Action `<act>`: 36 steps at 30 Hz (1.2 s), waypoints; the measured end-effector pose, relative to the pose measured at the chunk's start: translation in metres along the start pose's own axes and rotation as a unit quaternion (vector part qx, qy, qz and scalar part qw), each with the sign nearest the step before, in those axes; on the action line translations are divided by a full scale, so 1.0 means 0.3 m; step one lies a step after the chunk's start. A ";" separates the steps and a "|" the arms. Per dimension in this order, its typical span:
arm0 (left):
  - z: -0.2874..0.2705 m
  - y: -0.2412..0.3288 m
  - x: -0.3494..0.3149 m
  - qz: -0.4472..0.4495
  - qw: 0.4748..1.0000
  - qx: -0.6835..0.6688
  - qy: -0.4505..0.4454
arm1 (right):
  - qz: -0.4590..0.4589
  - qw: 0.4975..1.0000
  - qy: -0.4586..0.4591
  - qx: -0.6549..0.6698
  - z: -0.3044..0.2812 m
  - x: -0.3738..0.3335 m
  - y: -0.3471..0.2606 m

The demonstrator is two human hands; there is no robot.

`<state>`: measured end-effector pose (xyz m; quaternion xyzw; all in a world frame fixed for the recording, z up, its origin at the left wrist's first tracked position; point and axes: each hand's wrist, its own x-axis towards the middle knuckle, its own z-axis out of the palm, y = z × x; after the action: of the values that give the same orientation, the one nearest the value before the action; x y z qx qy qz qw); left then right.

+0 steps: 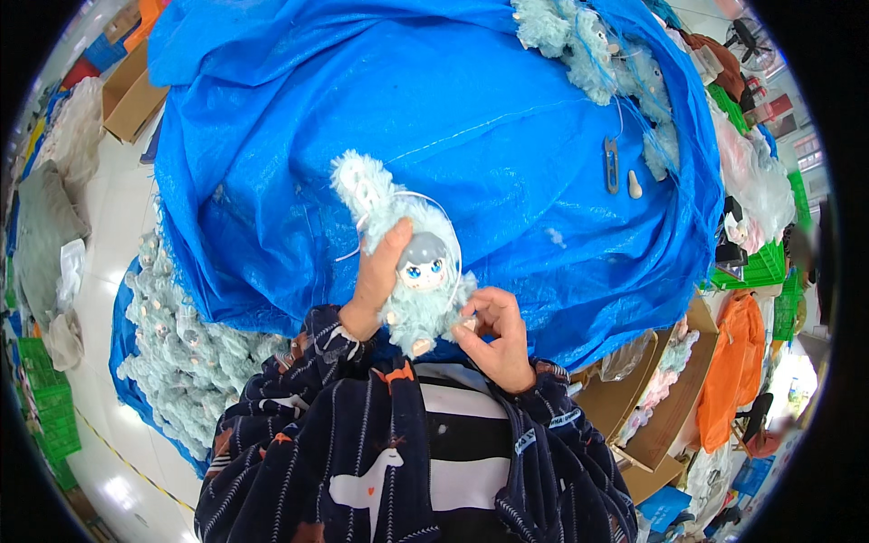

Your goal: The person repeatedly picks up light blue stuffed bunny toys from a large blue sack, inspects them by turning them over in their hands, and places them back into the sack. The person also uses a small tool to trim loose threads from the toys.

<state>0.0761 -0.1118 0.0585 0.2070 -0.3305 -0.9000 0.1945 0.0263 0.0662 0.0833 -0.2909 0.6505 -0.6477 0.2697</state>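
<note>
A pale blue-green fluffy plush doll (415, 312) with a grey-haired, blue-eyed face is upright before my chest, over the near edge of a blue tarp (317, 118). My left hand (373, 282) is wrapped round its side, thumb beside the head. With thumb and fingertips, my right hand (498, 342) pinches the doll's small arm at its lower right. A white cord (455, 237) curves from the doll's top down past its face. Farther right on the tarp lie grey thread snips (612, 167) and a small cream peg-shaped piece (635, 185).
More fluffy plush dolls (588, 54) lie at the tarp's far right. At lower left, a heap of similar dolls (172, 348) sits on another blue sheet. Cardboard boxes (665, 398), green crates (50, 398) and an orange garment (730, 371) stand around the sides.
</note>
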 end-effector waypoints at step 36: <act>0.104 -0.021 -0.061 -0.135 0.947 0.257 -0.139 | -0.204 0.920 -0.030 -0.334 -0.003 0.038 -0.044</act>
<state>0.0746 -0.0824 0.0803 0.1655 -0.5436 -0.8221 -0.0366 0.0182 0.0587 0.0969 -0.5100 0.7469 -0.4249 0.0381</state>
